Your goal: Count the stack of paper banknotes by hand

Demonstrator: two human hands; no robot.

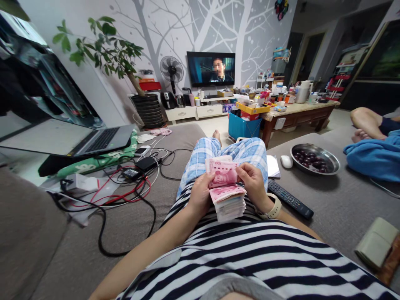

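A striped shirt [250,246] fills the bottom of my remote view, and a thick lower stack [228,206] of paper money rests against it in the wearer's lap, where I judge the body serves as a backstop. Just beyond, pink banknotes [222,175] lie portrait side up. The left hand [200,192] is closed on their left edge, thumb laid across the front, probably to stop them slipping apart; the right hand [253,182] pinches the opposite edge between thumb and finger, a two-sided hold that likely keeps the paper flat. I cannot tell whether the banknotes and the lower stack join beneath the fingers.

A pale wristband [275,209] circles the right wrist. Beside it, a black remote control [290,199] lies on the gray sofa [331,208], seemingly within easy reach. Left of the plaid trousers [200,160], tangled cables [112,201] sprawl near an open laptop [106,139]. To the right, a metal bowl [333,165] contains dark round fruit [311,161], its wall apparently keeping them from rolling; a white mouse [286,161] sits just beside. Farther off stand a crowded table [303,116] and, against a tree mural [215,25], a lit television [200,71].
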